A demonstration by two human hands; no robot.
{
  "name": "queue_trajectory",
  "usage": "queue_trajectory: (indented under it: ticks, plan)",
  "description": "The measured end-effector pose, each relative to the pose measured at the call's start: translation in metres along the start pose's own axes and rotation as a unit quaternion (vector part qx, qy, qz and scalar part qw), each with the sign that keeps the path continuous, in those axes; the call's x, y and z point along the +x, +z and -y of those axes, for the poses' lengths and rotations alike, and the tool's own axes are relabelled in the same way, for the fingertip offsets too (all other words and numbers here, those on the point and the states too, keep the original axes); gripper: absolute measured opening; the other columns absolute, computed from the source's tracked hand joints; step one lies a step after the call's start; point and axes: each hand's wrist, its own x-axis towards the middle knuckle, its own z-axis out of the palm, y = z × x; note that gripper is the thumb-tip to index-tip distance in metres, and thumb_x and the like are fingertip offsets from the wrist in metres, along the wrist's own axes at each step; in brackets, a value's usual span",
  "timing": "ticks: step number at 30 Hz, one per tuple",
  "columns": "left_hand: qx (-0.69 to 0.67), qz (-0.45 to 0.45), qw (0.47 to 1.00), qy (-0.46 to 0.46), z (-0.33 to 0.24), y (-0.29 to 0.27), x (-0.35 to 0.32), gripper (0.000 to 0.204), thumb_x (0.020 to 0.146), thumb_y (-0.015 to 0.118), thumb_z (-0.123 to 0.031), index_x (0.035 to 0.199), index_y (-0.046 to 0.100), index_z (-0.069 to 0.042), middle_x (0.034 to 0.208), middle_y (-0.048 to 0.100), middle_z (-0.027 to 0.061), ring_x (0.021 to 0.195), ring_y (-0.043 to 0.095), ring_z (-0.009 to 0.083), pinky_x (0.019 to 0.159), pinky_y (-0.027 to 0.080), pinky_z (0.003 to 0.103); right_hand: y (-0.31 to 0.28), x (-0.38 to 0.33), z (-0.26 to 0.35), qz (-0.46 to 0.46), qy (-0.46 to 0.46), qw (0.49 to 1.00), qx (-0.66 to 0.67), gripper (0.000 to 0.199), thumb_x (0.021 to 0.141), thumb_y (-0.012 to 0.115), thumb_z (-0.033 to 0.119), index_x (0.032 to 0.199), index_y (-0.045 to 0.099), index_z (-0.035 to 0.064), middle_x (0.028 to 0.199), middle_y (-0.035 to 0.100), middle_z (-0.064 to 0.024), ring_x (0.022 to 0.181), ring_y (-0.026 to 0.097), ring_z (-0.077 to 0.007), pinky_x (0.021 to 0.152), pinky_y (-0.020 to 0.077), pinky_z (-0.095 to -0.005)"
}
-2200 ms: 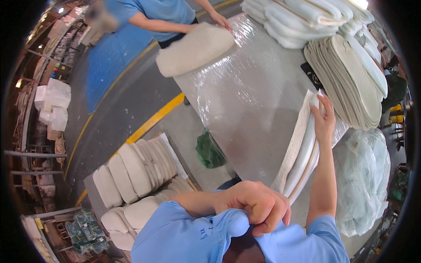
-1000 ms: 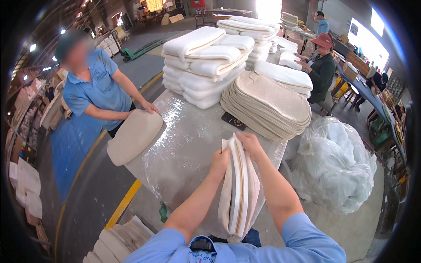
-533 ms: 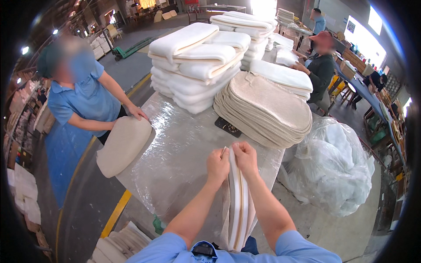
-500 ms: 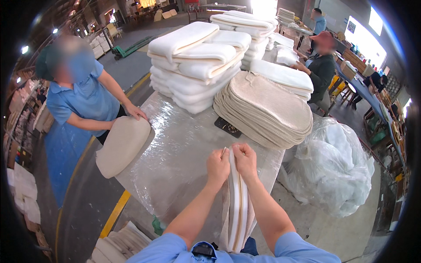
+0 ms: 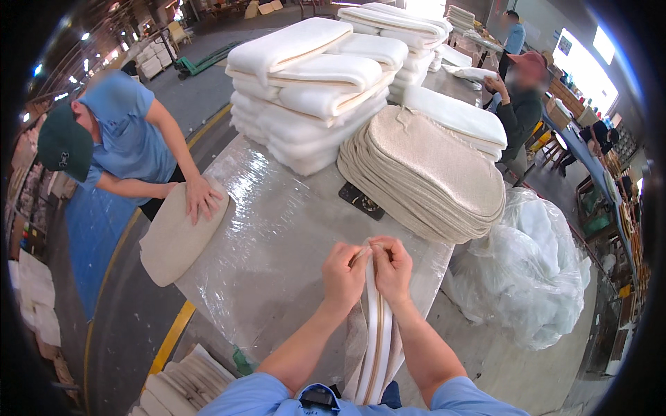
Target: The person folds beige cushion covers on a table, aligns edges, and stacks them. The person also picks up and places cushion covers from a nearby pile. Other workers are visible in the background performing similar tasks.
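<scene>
Both my hands pinch the far end of a layered cushion pad, which hangs on edge toward my body. White padding and a thin tan core line show along its middle, with beige fabric on the sides. My left hand is closed on the beige fabric edge. Beside it, my right hand is closed on the same end, fingertips nearly meeting the left. Just beyond lies a stack of beige fabric covers with rounded ends, next to a small black patterned item on the plastic-covered table.
Folded white padding is piled high at the back. At left a co-worker presses a beige cushion at the table edge. A large clear plastic bag bulges at right. Beige pieces lie at lower left.
My hands have come slightly nearer to me, still pinching the pad's end. The left co-worker has bent down with a hand spread on the cushion. The red-capped person has raised a white piece.
</scene>
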Motion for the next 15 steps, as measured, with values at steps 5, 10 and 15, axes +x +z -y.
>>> queue_trajectory:
  ticks: [5,10,15]
  plan:
    - [-0.02,-0.023,0.999,-0.023,-0.001,-0.011,0.0,0.014,0.089,0.085,-0.007,0.088,0.073,-0.001,0.082,0.065,0.0066,0.072,0.06,0.0161,0.065,0.048,0.033,-0.025,0.042,0.029,0.237,0.026,0.969,-0.069,0.023,0.097,0.072,0.006,0.12,0.076,0.0079,0.123,0.076,-0.0094,0.11,0.069,-0.0284,0.094,0.0548,-0.0376]
    - [-0.038,0.03,0.999,-0.009,-0.003,-0.016,-0.001,0.013,0.097,0.08,-0.012,0.094,0.072,-0.003,0.084,0.068,0.0051,0.077,0.064,0.0129,0.068,0.053,0.032,-0.04,0.066,0.043,0.335,0.002,0.933,-0.134,0.018,0.099,0.071,0.011,0.114,0.078,0.0066,0.116,0.078,-0.0108,0.111,0.068,-0.0282,0.096,0.0532,-0.0386]
    - [-0.326,0.012,0.905,-0.272,0.054,-0.022,-0.018,0.029,0.113,0.057,-0.029,0.109,0.07,-0.003,0.094,0.073,0.0077,0.089,0.071,0.0174,0.083,0.059,0.034,-0.035,0.016,0.05,0.1,-0.022,0.985,-0.142,0.012,0.101,0.07,0.014,0.103,0.076,0.0041,0.105,0.077,-0.0082,0.097,0.067,-0.0273,0.091,0.0512,-0.0377]
